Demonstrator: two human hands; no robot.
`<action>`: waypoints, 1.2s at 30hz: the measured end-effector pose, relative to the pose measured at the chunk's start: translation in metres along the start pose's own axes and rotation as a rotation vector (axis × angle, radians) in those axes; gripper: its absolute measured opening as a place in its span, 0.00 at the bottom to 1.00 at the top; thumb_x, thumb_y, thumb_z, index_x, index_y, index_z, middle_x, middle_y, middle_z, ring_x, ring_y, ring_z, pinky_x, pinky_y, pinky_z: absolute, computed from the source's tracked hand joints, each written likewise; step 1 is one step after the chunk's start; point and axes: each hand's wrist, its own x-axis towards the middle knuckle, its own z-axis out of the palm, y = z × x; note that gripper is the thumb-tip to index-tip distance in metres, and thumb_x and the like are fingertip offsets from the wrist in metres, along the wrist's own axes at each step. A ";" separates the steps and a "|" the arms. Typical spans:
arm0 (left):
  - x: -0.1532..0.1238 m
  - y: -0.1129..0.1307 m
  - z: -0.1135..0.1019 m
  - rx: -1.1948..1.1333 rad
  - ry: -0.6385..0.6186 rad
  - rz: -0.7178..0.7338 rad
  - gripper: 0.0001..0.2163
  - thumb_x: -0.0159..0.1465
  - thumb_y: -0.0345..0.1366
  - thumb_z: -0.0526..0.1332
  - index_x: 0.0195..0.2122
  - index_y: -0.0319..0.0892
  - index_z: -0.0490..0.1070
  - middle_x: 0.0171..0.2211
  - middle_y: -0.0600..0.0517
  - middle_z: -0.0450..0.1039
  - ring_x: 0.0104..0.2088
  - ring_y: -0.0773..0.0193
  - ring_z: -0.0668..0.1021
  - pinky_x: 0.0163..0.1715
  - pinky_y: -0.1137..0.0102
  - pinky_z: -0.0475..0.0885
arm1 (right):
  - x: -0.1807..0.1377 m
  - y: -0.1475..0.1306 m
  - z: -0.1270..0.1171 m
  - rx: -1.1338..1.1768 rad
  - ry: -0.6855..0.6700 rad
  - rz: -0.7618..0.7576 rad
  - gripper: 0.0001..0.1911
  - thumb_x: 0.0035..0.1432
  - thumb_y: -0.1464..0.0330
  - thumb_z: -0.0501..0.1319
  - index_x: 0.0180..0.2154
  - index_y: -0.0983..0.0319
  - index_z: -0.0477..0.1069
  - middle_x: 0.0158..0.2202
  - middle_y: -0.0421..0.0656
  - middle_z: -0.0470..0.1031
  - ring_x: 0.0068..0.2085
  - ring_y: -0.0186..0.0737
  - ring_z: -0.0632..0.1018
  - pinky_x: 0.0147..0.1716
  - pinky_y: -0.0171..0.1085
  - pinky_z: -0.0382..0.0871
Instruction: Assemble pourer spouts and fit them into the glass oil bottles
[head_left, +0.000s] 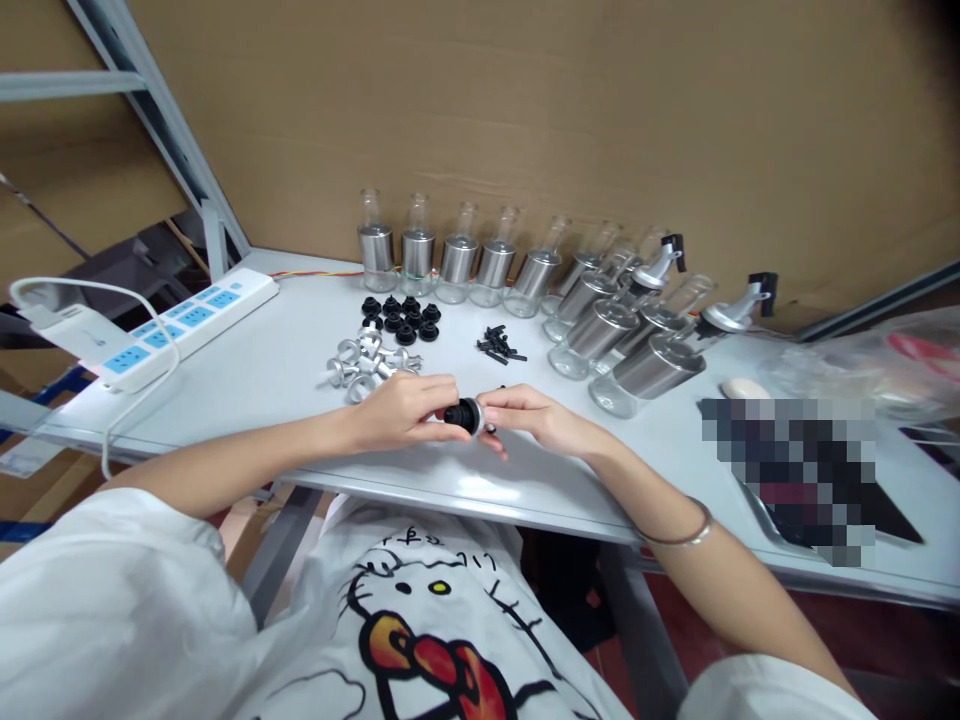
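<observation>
Above the table's front edge, both hands grip one pour spout (464, 416), a silver cap joined to a black ribbed stopper. My left hand (409, 412) pinches it by the black stopper side, fingers closed. My right hand (534, 415) holds the silver side between thumb and fingers, which partly cover it. Beyond my left hand lie several loose silver spouts (364, 362) in a heap. Behind them is a group of black stoppers (405, 320). Small black levers (498, 345) lie in a pile beyond my right hand.
Several glass bottles with steel sleeves (457, 262) stand along the back; two at right carry spouts with black levers (731, 315). A white power strip (191, 328) with a cable lies left. At right are a pixelated flat object (795, 475) and a clear plastic bag (885, 365).
</observation>
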 end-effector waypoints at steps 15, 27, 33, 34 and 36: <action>-0.004 0.005 0.000 -0.346 -0.032 -0.163 0.16 0.71 0.43 0.43 0.29 0.42 0.60 0.29 0.51 0.67 0.29 0.67 0.70 0.31 0.71 0.67 | -0.001 0.000 0.000 0.009 0.056 -0.093 0.16 0.63 0.56 0.57 0.36 0.63 0.64 0.25 0.38 0.73 0.26 0.33 0.75 0.32 0.37 0.68; -0.007 0.007 0.005 -0.567 -0.060 -0.420 0.11 0.64 0.42 0.55 0.29 0.42 0.57 0.25 0.56 0.65 0.25 0.70 0.70 0.28 0.73 0.67 | -0.001 0.004 0.001 -0.128 0.126 -0.078 0.22 0.63 0.50 0.53 0.36 0.63 0.66 0.26 0.38 0.70 0.26 0.33 0.74 0.33 0.36 0.69; -0.005 0.007 0.003 -0.483 -0.081 -0.394 0.11 0.63 0.42 0.55 0.28 0.43 0.57 0.24 0.56 0.65 0.26 0.69 0.68 0.27 0.74 0.65 | -0.001 0.002 0.003 -0.284 0.141 -0.062 0.19 0.66 0.54 0.49 0.36 0.63 0.66 0.28 0.40 0.71 0.33 0.36 0.73 0.40 0.38 0.66; -0.005 0.007 0.003 -0.477 -0.094 -0.398 0.12 0.63 0.42 0.55 0.28 0.42 0.57 0.24 0.56 0.64 0.26 0.69 0.68 0.27 0.74 0.65 | 0.000 0.002 0.003 -0.301 0.141 -0.052 0.18 0.67 0.56 0.49 0.37 0.62 0.66 0.28 0.40 0.71 0.33 0.36 0.73 0.40 0.38 0.66; -0.004 0.008 0.004 -0.475 -0.124 -0.401 0.12 0.63 0.43 0.55 0.28 0.42 0.57 0.24 0.56 0.64 0.25 0.69 0.67 0.26 0.74 0.64 | 0.001 0.004 0.004 -0.344 0.145 -0.036 0.15 0.67 0.58 0.49 0.37 0.62 0.66 0.27 0.38 0.70 0.32 0.35 0.71 0.38 0.37 0.65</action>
